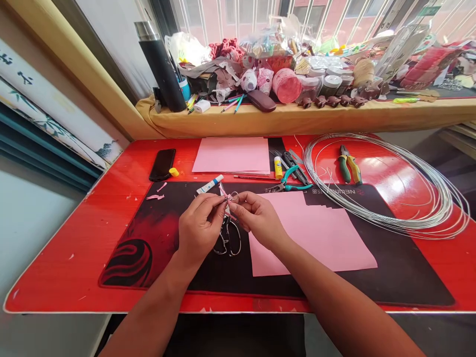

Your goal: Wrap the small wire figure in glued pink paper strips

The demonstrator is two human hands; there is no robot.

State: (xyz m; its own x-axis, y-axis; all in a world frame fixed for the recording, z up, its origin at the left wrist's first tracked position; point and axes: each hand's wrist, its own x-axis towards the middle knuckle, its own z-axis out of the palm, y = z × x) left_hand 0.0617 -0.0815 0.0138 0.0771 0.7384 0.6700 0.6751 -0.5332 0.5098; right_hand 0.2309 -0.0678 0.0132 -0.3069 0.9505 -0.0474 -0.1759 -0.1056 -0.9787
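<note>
My left hand (201,223) and my right hand (262,220) meet over the black desk mat, fingertips pinched together. Between them is a thin pink paper strip (222,189), with a small wire loop (234,196) by my right fingers. Both hands appear to grip the strip; my fingers hide its middle. Below them lie scissors (239,240), blades mostly covered by my hands. Just beyond my left hand rests a white and blue glue tube (210,184). A cut pink paper sheet (316,238) lies partly under my right forearm.
A coil of silvery wire (394,218) spreads across the right side, with green-yellow pliers (348,166) inside it. Teal pliers (288,182), a yellow glue stick (278,167) and more pink paper (231,154) lie behind. A phone (162,164) is at left; the sill (238,126) is crowded.
</note>
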